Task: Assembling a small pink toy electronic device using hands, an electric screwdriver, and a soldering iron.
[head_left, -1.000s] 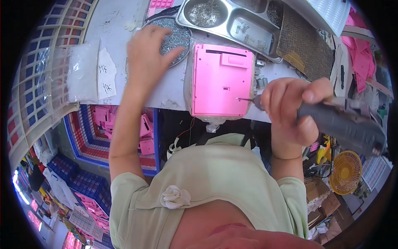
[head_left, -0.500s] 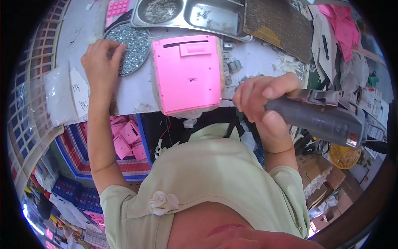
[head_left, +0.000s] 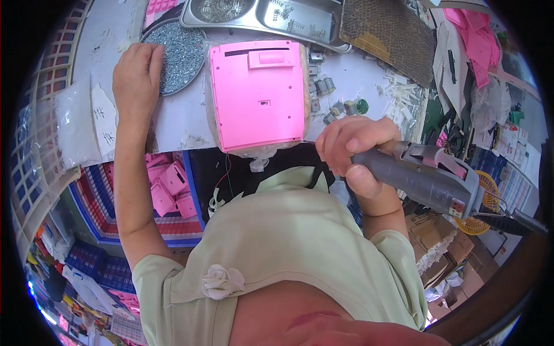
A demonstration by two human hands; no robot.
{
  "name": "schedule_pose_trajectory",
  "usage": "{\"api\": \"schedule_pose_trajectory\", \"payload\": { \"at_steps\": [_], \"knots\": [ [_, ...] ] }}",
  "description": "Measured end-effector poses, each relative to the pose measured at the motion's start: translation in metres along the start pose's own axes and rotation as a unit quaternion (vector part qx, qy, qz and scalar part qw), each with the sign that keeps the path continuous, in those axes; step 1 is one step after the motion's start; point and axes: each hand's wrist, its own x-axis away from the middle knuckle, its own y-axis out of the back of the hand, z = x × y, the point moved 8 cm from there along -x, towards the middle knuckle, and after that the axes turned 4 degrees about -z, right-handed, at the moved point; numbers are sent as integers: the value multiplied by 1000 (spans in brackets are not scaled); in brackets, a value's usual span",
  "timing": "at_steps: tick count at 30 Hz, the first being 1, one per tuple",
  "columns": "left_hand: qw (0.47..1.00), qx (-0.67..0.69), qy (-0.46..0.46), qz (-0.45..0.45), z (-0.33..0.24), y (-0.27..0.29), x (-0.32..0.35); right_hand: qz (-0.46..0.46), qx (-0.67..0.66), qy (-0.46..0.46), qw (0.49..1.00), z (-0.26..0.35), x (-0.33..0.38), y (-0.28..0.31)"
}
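White worktop [head_left: 176, 120] bears a dish [head_left: 203, 64] of, apparently, screws [head_left: 182, 55].

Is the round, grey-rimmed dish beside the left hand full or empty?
Not empty: small silvery metal pieces cover the visible inside of the dish. Whether it is full, I cannot tell; depth is hidden.

There are two bare hands, one left hand [head_left: 137, 75] and one right hand [head_left: 356, 149], with one electric screwdriver [head_left: 412, 177], one pink casing [head_left: 254, 124], one round dish [head_left: 187, 87] of screws [head_left: 179, 55] too many to count, and one metal tray [head_left: 255, 17] with two compartments in view. One textured brown mat [head_left: 392, 40], one black pen [head_left: 452, 66], one round green piece [head_left: 362, 106] and more than six small metal blocks [head_left: 329, 85] can be counted. One blue-rimmed crate [head_left: 196, 193] holds at least four pink parts [head_left: 173, 179], besides one yellow basket [head_left: 490, 190] and one fabric flower [head_left: 222, 281].
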Motion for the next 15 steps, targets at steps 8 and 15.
{"api": "schedule_pose_trajectory", "payload": {
  "at_steps": [8, 15],
  "knots": [
    [994, -8, 72, 83, 23, -8, 0, -5, 16, -4, 1000, 0, -1, 0],
    [995, 75, 64, 20, 10, 3, -9, 26, 23, -2, 999, -2, -3, 0]
  ]
}}
